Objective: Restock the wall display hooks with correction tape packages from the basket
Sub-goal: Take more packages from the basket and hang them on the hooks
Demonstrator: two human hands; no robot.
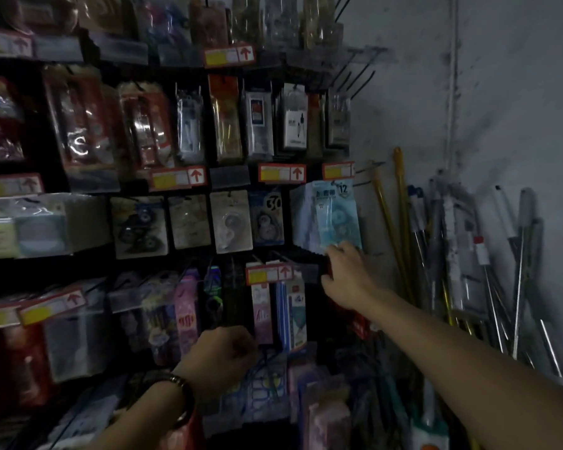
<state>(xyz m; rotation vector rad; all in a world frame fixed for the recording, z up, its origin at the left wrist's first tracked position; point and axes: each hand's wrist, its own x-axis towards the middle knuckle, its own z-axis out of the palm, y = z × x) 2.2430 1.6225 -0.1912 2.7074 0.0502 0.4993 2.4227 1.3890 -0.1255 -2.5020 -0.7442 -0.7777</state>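
A stack of light blue correction tape packages (330, 216), marked "12", hangs on a wall hook at the right end of the display's third row. My right hand (346, 274) reaches up to the stack's bottom edge, and its fingers touch the lowest corner of the front package. My left hand (223, 355) is lower, in front of the bottom row, with its fingers curled into a fist; whether it holds anything is hidden. Other tape packages (265, 219) hang to the left of the stack. The basket is not in view.
Rows of packaged stationery fill the dark display, with red and yellow price tags (281, 173) on the rails. Several bare hooks (355, 79) stick out at the upper right. Poles and mop handles (452, 254) lean against the grey wall at the right.
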